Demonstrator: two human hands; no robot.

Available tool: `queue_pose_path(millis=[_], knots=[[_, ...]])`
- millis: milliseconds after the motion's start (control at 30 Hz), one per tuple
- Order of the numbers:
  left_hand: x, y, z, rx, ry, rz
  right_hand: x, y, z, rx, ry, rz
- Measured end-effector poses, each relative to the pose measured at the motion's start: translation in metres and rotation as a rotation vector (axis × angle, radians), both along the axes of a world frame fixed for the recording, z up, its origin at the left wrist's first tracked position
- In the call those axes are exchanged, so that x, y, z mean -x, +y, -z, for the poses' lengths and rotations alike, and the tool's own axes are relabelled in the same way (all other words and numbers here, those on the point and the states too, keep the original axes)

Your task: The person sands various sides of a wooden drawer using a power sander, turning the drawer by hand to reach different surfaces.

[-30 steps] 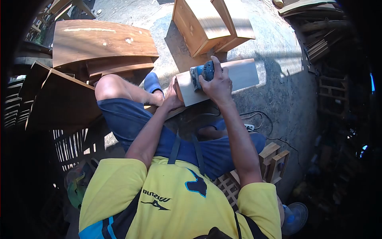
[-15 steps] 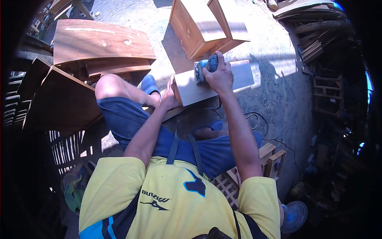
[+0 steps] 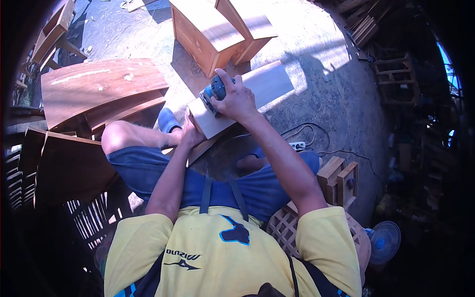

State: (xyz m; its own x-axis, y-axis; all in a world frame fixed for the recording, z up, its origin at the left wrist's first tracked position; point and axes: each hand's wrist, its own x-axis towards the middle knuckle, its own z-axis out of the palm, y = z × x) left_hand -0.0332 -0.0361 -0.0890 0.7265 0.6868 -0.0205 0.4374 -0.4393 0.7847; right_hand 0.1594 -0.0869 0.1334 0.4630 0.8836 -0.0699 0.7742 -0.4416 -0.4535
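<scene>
My right hand (image 3: pixel 236 100) grips a blue electric sander (image 3: pixel 213 92) and presses it on the near part of a pale wooden board (image 3: pixel 262 84). The board lies tilted in front of my knees, its far end in sunlight. My left hand (image 3: pixel 189 132) holds the board's near left end, fingers wrapped on its edge. My bare left knee (image 3: pixel 118 136) and a blue sandal (image 3: pixel 168 120) sit just left of the board.
Dark wooden panels (image 3: pixel 94 86) are stacked at left. Two light wooden boxes (image 3: pixel 217 27) stand ahead on the concrete floor. A power strip (image 3: pixel 297 145) with cables lies at right, beside small wooden drawers (image 3: pixel 341 183). A blue fan (image 3: pixel 385 241) stands at lower right.
The view has swung, so everything sits further left and tilted. My right hand has slid the sander back toward the board's near left end. My left hand stays on the end.
</scene>
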Motion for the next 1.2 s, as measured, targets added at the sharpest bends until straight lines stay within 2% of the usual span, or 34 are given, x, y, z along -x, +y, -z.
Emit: queue_pose_path(millis=[100,300,467,733,933,1033,1133,1200], knots=[[-0.002,-0.003,-0.003,-0.025,-0.11,0.01,-0.045,-0.008,-0.001,0.006,-0.02,0.092],[0.002,0.009,0.051,-0.024,-0.125,0.09,-0.122,-0.016,0.004,0.029,-0.124,0.203],[0.001,0.006,0.027,-0.128,-0.137,0.13,-0.179,-0.019,0.005,0.064,-0.1,0.273],[-0.003,0.006,0.026,-0.111,-0.125,0.152,-0.252,-0.031,0.006,0.087,-0.19,0.435],[0.005,0.002,0.023,-0.105,-0.1,0.114,-0.199,-0.008,0.009,0.087,-0.129,0.359],[0.005,-0.001,0.021,-0.107,-0.093,0.095,-0.147,-0.002,0.01,0.057,-0.103,0.29],[0.005,-0.002,0.018,-0.103,-0.092,0.066,-0.091,0.003,0.009,-0.079,-0.118,0.199],[0.005,-0.002,0.022,-0.099,-0.094,0.046,-0.055,0.008,0.004,-0.059,-0.079,0.161]])
